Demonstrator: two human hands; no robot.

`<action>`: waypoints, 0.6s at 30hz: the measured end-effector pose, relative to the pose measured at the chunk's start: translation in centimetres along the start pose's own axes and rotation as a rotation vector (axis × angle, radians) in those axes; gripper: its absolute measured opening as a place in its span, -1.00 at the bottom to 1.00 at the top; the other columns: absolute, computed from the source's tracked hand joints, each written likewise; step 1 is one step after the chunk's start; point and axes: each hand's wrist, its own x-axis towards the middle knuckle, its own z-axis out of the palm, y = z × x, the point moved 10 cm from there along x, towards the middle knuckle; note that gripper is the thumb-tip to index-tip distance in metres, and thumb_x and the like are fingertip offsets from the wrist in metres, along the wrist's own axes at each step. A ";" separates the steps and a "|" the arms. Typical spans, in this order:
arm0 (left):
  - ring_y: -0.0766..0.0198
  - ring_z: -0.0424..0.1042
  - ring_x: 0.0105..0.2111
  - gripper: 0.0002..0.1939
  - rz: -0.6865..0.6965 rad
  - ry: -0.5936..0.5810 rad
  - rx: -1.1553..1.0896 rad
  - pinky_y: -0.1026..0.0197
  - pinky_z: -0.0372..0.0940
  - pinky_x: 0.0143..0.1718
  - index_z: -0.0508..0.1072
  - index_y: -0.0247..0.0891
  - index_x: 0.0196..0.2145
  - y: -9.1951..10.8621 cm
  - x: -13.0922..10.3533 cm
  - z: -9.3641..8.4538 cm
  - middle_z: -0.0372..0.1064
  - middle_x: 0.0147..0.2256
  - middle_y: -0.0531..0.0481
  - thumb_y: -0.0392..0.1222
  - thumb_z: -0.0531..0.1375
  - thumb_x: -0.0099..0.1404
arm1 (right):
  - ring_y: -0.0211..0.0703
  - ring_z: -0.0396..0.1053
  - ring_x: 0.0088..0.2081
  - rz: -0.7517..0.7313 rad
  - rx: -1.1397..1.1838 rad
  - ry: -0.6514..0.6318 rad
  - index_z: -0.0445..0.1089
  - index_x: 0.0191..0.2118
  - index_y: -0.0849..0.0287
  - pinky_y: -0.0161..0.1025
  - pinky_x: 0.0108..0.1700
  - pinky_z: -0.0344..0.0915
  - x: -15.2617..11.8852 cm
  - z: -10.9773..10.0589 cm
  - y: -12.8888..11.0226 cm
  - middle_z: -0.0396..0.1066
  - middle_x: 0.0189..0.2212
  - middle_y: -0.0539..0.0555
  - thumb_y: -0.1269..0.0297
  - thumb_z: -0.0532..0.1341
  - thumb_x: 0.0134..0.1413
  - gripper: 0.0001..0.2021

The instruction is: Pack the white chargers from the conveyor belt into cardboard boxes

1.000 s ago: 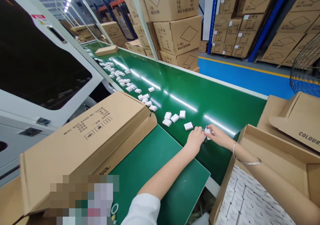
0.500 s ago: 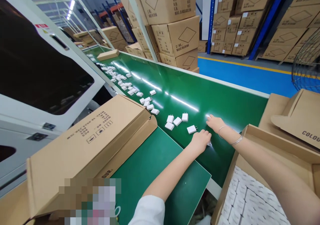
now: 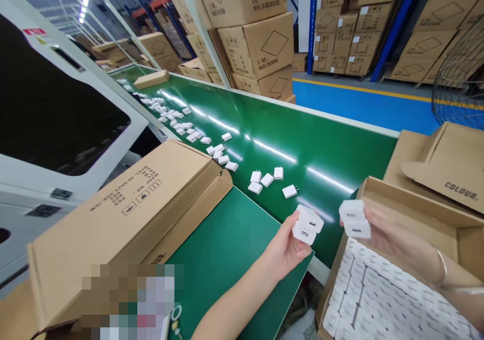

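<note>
My left hand (image 3: 286,249) is closed around a pair of white USB chargers (image 3: 307,225), their port faces turned toward me, above the near edge of the green belt. Another pair of white USB chargers (image 3: 354,220) sits in my right hand (image 3: 385,234), held together with their slots facing me beside the left wall of an open carton (image 3: 467,244). Inside that carton, packed chargers (image 3: 378,292) stand in tight rows. Closest to my left hand on the belt lies a loose charger (image 3: 290,191), prongs pointing right.
Several more chargers (image 3: 255,177) lie scattered up the green conveyor belt (image 3: 340,138). A closed carton (image 3: 121,219) rests at the left, next to a green side board (image 3: 234,254). Stacked cartons (image 3: 257,47) stand behind the belt; a wire fan (image 3: 459,77) is at the far right.
Both hands have lifted from the belt and drawn nearer, each now showing two chargers. My right hand has moved right, over the open carton. The view has shifted slightly.
</note>
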 end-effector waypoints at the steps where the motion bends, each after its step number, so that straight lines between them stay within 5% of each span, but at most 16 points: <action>1: 0.57 0.11 -0.69 -0.51 -0.024 -0.017 -0.015 0.47 -0.02 -0.75 0.46 -0.39 -0.18 -0.8 -0.2 0.6 0.29 -0.55 0.12 -0.01 0.36 -0.01 | -0.18 0.39 -0.28 0.043 0.152 0.000 0.35 -0.09 0.06 -0.27 -0.28 0.37 -1.5 0.5 1.5 0.41 -0.24 0.06 -0.06 0.14 0.13 -0.64; 5: 0.57 0.12 -0.69 -0.52 -0.129 -0.081 -0.021 0.47 -0.04 -0.77 0.47 -0.40 -0.21 -3.6 -0.5 2.4 0.36 -0.49 0.06 -0.01 0.36 -0.01 | -0.20 0.38 -0.29 0.083 0.420 -0.046 0.44 -0.19 0.04 -0.29 -0.24 0.34 -4.8 1.8 5.0 0.42 -0.28 0.04 -0.04 0.24 0.05 -0.70; 18: 0.55 0.08 -0.70 -0.58 -0.190 -0.200 0.077 0.45 -0.13 -0.75 0.46 -0.37 -0.28 -7.6 -0.1 4.8 0.36 -0.52 0.00 0.08 0.27 0.08 | -0.11 0.35 -0.15 0.000 0.319 -0.069 0.29 0.08 0.01 -0.16 -0.08 0.29 -6.1 0.1 7.9 0.39 -0.17 0.12 -0.20 0.06 0.12 -0.47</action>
